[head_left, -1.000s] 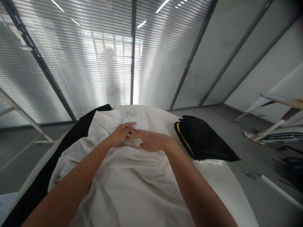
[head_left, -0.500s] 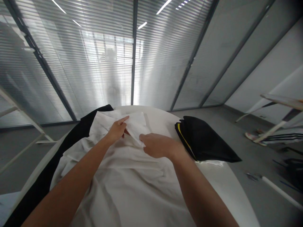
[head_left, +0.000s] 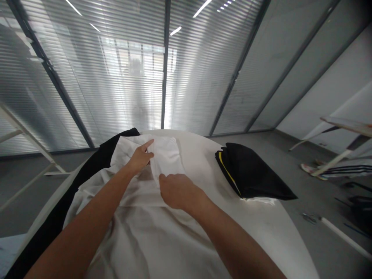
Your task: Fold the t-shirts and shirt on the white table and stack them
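Note:
A crumpled white shirt [head_left: 162, 232] lies spread over a round white table [head_left: 270, 228]. My left hand [head_left: 141, 157] presses on the shirt's far part near the collar, thumb and forefinger pinching a fold of the cloth. My right hand [head_left: 176, 190] sits a little nearer to me, fingers curled round a fold of the same white shirt. Both forearms reach across the cloth from the bottom of the view.
A folded black garment with a yellow stripe [head_left: 251, 170] lies on the table's right side. Another black cloth [head_left: 75, 190] hangs along the left edge under the shirt. Glass walls with blinds stand behind. White table legs and striped clothing [head_left: 345, 168] are on the floor at right.
My right hand has drawn back toward me and to the left, pulling a fold of the shirt with it. My left hand has shifted slightly farther up the cloth.

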`<action>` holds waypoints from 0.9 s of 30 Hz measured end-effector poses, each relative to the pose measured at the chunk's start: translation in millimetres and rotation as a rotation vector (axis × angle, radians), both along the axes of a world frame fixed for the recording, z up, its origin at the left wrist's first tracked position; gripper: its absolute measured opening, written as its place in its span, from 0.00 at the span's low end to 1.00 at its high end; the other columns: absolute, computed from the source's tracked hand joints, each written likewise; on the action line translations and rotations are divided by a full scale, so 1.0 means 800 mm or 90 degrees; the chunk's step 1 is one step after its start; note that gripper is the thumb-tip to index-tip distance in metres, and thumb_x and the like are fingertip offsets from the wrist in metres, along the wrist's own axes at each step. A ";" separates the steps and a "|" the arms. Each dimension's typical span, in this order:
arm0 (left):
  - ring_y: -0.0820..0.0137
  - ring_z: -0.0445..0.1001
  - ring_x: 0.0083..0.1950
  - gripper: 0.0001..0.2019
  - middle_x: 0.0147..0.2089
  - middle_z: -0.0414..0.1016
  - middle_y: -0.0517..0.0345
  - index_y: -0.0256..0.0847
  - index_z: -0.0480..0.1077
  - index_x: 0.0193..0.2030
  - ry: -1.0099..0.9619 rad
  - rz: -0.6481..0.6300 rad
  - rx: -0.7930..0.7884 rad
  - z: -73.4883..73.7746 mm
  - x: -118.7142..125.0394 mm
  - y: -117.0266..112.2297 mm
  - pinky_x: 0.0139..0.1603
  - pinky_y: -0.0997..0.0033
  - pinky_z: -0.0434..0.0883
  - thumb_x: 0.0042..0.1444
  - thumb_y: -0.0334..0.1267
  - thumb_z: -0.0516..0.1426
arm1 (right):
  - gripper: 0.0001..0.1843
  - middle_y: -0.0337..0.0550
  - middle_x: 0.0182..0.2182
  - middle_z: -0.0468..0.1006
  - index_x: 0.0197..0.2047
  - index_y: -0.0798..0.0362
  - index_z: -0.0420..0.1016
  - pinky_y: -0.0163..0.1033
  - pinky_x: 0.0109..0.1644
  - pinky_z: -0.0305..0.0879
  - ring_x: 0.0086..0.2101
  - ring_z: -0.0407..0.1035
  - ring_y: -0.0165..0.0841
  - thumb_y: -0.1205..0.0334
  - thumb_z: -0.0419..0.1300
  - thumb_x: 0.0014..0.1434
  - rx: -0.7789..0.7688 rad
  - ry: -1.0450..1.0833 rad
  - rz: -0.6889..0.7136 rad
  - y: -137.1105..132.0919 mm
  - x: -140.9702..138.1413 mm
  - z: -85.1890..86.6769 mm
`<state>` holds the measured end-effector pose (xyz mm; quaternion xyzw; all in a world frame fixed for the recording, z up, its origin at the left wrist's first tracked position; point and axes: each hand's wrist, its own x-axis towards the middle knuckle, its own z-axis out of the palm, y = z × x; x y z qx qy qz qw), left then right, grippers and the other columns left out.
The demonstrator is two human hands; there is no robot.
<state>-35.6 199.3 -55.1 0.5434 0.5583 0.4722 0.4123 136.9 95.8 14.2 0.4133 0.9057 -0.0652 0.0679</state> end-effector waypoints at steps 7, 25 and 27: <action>0.78 0.62 0.19 0.38 0.24 0.70 0.64 0.39 0.61 0.67 0.005 0.005 0.028 0.001 -0.002 0.002 0.20 0.78 0.62 0.45 0.27 0.56 | 0.16 0.60 0.40 0.79 0.47 0.61 0.72 0.46 0.40 0.69 0.40 0.76 0.46 0.64 0.48 0.64 -0.017 0.040 0.010 0.006 -0.005 -0.001; 0.68 0.77 0.34 0.37 0.41 0.80 0.54 0.36 0.68 0.62 -0.132 0.189 0.100 0.002 -0.146 0.019 0.33 0.71 0.74 0.40 0.31 0.63 | 0.06 0.40 0.34 0.77 0.40 0.52 0.68 0.33 0.36 0.58 0.34 0.69 0.31 0.64 0.51 0.60 -0.153 0.404 0.060 0.010 -0.118 -0.036; 0.67 0.78 0.40 0.34 0.46 0.80 0.52 0.36 0.68 0.61 -0.101 0.205 0.096 -0.019 -0.157 0.025 0.40 0.70 0.75 0.42 0.31 0.62 | 0.08 0.39 0.34 0.78 0.38 0.51 0.71 0.33 0.37 0.59 0.35 0.70 0.32 0.65 0.51 0.60 -0.192 0.388 0.097 0.008 -0.121 -0.044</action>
